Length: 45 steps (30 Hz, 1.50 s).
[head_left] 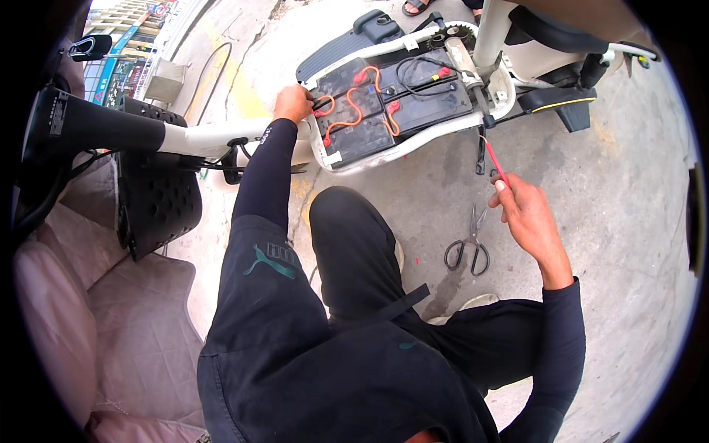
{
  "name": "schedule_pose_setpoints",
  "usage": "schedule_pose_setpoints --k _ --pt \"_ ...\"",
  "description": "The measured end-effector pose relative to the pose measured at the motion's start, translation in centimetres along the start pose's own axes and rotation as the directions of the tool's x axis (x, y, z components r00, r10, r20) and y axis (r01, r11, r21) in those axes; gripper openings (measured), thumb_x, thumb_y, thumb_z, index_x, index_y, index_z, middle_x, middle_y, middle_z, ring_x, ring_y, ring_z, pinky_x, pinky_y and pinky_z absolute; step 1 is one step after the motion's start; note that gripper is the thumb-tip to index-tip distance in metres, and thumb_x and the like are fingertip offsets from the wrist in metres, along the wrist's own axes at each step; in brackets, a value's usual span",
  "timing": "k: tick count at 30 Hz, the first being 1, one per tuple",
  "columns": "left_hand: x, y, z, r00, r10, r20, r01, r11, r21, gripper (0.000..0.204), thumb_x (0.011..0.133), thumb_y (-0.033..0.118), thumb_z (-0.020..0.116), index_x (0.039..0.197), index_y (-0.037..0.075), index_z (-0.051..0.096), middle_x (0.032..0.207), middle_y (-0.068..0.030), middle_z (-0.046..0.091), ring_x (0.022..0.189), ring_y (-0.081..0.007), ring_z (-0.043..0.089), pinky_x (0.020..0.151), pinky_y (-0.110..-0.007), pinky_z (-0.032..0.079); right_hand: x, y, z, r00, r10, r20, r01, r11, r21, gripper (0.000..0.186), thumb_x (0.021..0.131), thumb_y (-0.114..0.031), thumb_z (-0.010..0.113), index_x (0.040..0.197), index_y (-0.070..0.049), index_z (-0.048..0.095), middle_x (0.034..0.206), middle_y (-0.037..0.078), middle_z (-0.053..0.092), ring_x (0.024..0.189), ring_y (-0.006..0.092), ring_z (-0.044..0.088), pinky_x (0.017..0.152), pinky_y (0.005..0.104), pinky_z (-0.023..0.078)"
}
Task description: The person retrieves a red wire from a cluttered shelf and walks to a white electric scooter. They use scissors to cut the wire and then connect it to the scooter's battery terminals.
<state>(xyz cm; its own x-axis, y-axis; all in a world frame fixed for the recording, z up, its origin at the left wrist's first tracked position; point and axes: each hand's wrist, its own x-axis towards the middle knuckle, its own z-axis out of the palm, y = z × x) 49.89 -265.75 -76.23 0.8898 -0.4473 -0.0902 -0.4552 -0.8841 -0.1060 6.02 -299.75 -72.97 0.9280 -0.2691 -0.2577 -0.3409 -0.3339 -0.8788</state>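
Several black batteries (425, 103) lie side by side in the white frame (413, 150) of a scooter or electric bike. Short orange wires (360, 111) with red caps on their ends link them. My left hand (294, 103) is closed at the left end of the batteries, its fingertips on what looks like a black wire (320, 101). To the right, below the frame, my right hand (526, 214) pinches a thin red wire (495, 159). The wire points up toward the frame, and its far end looks bare and pale. Scissors (470, 247) with black handles lie on the ground near that hand.
A long black cover (340, 53) lies beyond the batteries. A black pedal crank (481, 156) hangs below the frame. At left are the black steering column (103, 122) and a perforated black basket (159, 181). Another person's sandalled foot (418, 7) shows at the top.
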Motion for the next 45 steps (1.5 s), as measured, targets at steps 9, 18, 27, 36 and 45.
schedule_pose_setpoints --k 9,18,27,36,45 --pt "-1.2 1.4 0.9 0.988 0.084 -0.127 -0.057 0.978 0.203 0.017 0.084 0.013 0.067 0.091 0.003 0.079 0.086 -0.0253 0.072 0.084 -0.0412 0.071 0.082 -0.049 0.057 -0.5 0.2 -0.4 1.000 0.005 -0.021 -0.005 1.000 0.012 0.031 0.106 -0.025 0.050 0.103 0.003 0.064 0.079 0.018 0.072 0.076 0.0389 0.068 0.070 0.0445 0.050" --pt "2.3 -1.1 0.5 0.906 -0.409 0.109 0.422 0.894 -0.152 0.019 0.083 0.016 0.067 0.085 0.002 0.079 0.073 -0.0088 0.076 0.060 -0.0188 0.074 0.066 -0.030 0.059 -0.5 0.1 -0.7 1.000 0.010 -0.017 -0.010 1.000 -0.008 0.031 0.105 -0.025 0.050 0.104 0.003 0.064 0.081 0.018 0.072 0.079 0.0390 0.069 0.070 0.0444 0.050" --pt "-1.7 4.3 0.7 0.923 -0.013 -0.385 0.043 0.997 0.069 0.018 0.082 0.017 0.069 0.095 0.011 0.080 0.097 -0.0143 0.073 0.091 -0.0336 0.071 0.081 -0.045 0.057 -0.3 0.3 -0.6 1.000 -0.008 -0.019 0.008 1.000 -0.019 0.030 0.106 -0.024 0.050 0.099 0.002 0.062 0.081 0.018 0.072 0.082 0.0397 0.069 0.072 0.0464 0.051" --pt "-4.6 12.7 1.6 0.913 0.201 -0.356 -0.316 0.899 -0.304 0.020 0.085 0.011 0.074 0.106 0.009 0.076 0.102 -0.0151 0.070 0.094 -0.0340 0.069 0.084 -0.043 0.054 -0.7 -0.5 -0.2 0.999 -0.029 -0.014 0.028 0.999 -0.019 0.028 0.105 -0.023 0.052 0.094 0.002 0.060 0.081 0.019 0.072 0.082 0.0408 0.069 0.073 0.0474 0.051" --pt "-3.3 11.7 -0.1 0.870 0.398 -0.291 -0.464 0.861 -0.208 0.014 0.084 0.012 0.075 0.096 0.005 0.071 0.093 -0.0159 0.066 0.091 -0.0379 0.067 0.081 -0.046 0.054 -1.0 0.0 -0.6 0.999 -0.026 -0.032 0.025 1.000 -0.015 0.028 0.105 -0.022 0.051 0.093 0.002 0.059 0.082 0.019 0.072 0.082 0.0413 0.069 0.073 0.0482 0.051"
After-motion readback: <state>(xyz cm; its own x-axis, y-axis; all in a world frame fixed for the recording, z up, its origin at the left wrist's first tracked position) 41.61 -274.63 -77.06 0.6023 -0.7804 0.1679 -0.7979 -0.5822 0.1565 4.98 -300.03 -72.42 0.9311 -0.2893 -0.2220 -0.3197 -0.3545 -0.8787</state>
